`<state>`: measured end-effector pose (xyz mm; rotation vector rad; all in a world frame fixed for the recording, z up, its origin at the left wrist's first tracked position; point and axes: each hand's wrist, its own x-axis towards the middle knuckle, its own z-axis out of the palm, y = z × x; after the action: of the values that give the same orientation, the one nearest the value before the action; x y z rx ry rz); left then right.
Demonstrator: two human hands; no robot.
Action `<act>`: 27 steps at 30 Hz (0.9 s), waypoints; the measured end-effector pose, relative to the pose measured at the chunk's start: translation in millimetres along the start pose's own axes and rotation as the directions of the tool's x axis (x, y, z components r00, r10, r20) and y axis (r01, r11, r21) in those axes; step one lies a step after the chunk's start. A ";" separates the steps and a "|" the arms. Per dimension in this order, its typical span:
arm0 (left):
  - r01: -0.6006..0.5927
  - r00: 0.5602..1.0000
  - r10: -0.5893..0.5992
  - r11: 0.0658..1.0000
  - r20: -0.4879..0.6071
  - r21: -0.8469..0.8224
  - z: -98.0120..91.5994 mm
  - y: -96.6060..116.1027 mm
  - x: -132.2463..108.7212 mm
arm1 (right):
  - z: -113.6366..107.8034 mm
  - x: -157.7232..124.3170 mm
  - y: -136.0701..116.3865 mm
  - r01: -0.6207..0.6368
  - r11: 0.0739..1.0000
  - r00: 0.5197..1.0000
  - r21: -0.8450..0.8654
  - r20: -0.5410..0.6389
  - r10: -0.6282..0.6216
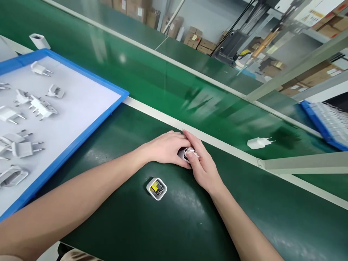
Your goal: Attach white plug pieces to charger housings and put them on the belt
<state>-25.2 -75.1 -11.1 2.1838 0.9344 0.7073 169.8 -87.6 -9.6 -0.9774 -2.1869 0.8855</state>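
Observation:
In front of me my left hand [170, 148] is closed around a white charger housing [182, 154], with most of it hidden in the fingers. My right hand [204, 169] grips a white two-pin plug cap [191, 153] against the housing's end, thumb on top and pins pointing right. Whether the two parts are fully joined, I cannot tell. Nearer to me, an open white charger housing [157, 189] stands on the dark green table with yellow and black parts showing inside.
At left lies a white tray with a blue rim [108, 111], with several plug caps [23, 148] on it. A white housing [40, 41] stands beyond it. A charger with pins [258, 143] lies on the green belt [163, 90]. Right, a metal frame bar [307, 164] juts in near another blue-rimmed tray [320, 125].

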 end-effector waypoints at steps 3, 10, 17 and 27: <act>-0.040 0.999 0.040 0.999 0.003 0.012 2.8 -5.4 0.5 | -3.5 -5.6 2.8 -0.066 0.997 0.993 -0.036 -0.096 0.063; -0.021 1.000 0.020 0.999 0.019 0.042 4.3 -9.2 2.9 | -7.4 -14.0 3.2 -0.054 0.988 0.940 -0.142 -0.342 0.003; -0.035 0.999 0.035 0.998 0.002 0.049 7.0 -9.7 2.4 | -7.3 -10.2 -3.1 -0.007 0.973 0.973 -0.230 -0.226 -0.046; -0.007 1.000 0.006 0.999 0.012 0.049 5.6 -5.6 2.1 | -16.9 -8.9 -15.8 0.113 0.886 0.980 -0.449 -0.099 -0.175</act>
<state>-22.5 -72.4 -18.3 2.2322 0.9483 0.6809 180.6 -97.1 10.6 -1.0260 -2.3522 0.2400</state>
